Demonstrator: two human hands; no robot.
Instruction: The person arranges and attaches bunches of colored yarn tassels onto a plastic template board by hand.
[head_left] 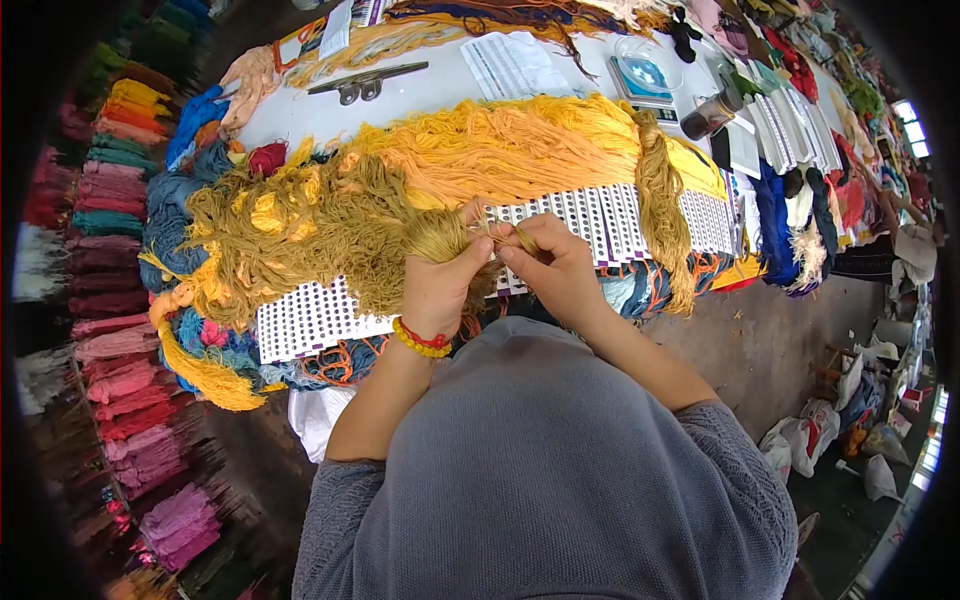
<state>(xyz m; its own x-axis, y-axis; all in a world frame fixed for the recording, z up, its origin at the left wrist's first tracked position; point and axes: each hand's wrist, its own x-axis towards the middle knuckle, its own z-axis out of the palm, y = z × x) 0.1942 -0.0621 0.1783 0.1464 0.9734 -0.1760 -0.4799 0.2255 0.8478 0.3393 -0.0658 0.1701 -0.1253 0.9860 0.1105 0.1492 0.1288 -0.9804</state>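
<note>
My left hand (440, 285) is closed around one end of an olive-green yarn hank (438, 235). The hank's loose strands spread to the left over the table. Thumb and fingers of my right hand (555, 262) are pinched together close beside the left, on thin yarn strands (492, 230) that run between both hands. Beneath and beyond my hands lie white cards with rows of dark dots (560, 212). A thick layer of orange-yellow yarn (520, 150) lies just behind the cards. Another olive hank (660, 200) hangs over the cards to the right.
On the table's far side are a long metal clip (368, 82), a printed sheet (515, 65), a blue scale (642, 78) and a dark jar (712, 114). Coloured yarn bundles (125, 300) line the left. Plastic bags (805, 435) sit on the floor at right.
</note>
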